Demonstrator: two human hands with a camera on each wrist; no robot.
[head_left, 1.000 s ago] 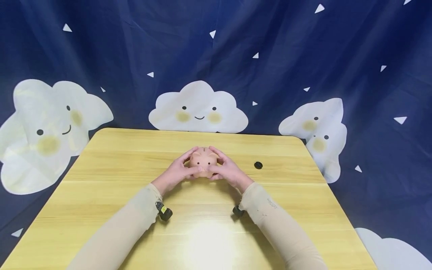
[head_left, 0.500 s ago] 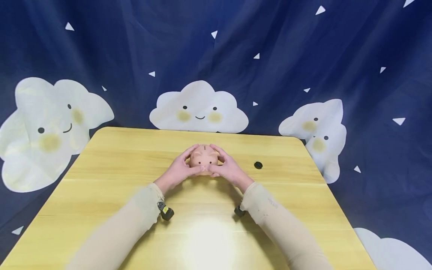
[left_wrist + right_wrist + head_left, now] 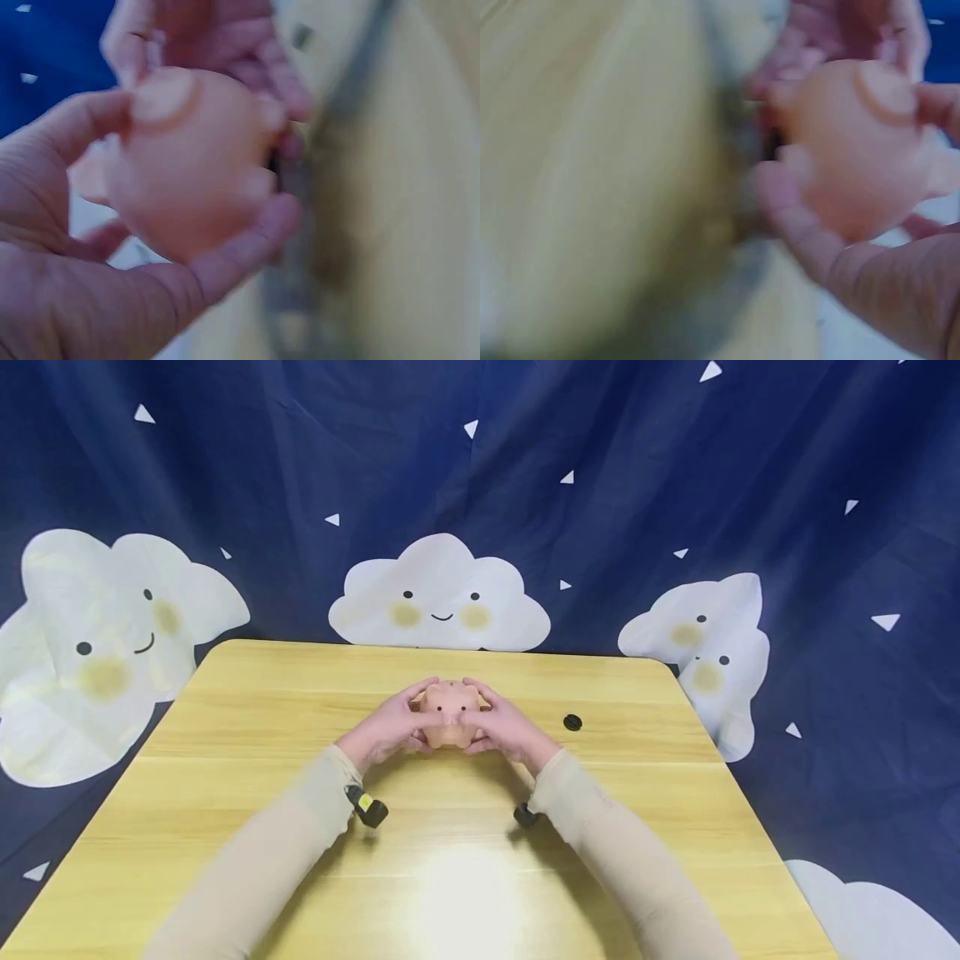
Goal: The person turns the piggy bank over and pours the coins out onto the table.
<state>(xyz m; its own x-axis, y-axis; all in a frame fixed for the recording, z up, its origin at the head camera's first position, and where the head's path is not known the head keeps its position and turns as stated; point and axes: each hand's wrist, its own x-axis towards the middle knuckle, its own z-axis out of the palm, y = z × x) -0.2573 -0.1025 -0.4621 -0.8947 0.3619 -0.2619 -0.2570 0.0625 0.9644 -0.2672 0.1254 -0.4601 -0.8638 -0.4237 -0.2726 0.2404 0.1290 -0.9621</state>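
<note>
A pink piggy bank [image 3: 452, 697] faces me, held up between both hands over the table. My left hand [image 3: 386, 727] grips its left side, fingers around the back and thumb across the front near the snout. On the other side my right hand [image 3: 510, 731] holds it in the same way, and the two thumbs almost meet. From the left wrist view, the piggy bank's round body [image 3: 191, 165] shows stubby feet and a dark patch at its underside. The right wrist view shows the body [image 3: 855, 157] from the opposite side, rather blurred.
A small round black disc [image 3: 573, 722] lies on the wooden table [image 3: 300, 685], right of the hands. Wrist cameras, left [image 3: 367, 807] and right [image 3: 526, 815], hang below the sleeves. Behind the table stands a dark blue curtain [image 3: 420, 452] with cloud faces.
The piggy bank first tips so its top slot shows more, then tilts back, bringing its face and feet toward me. Both hands keep hold; the wrists have risen slightly.
</note>
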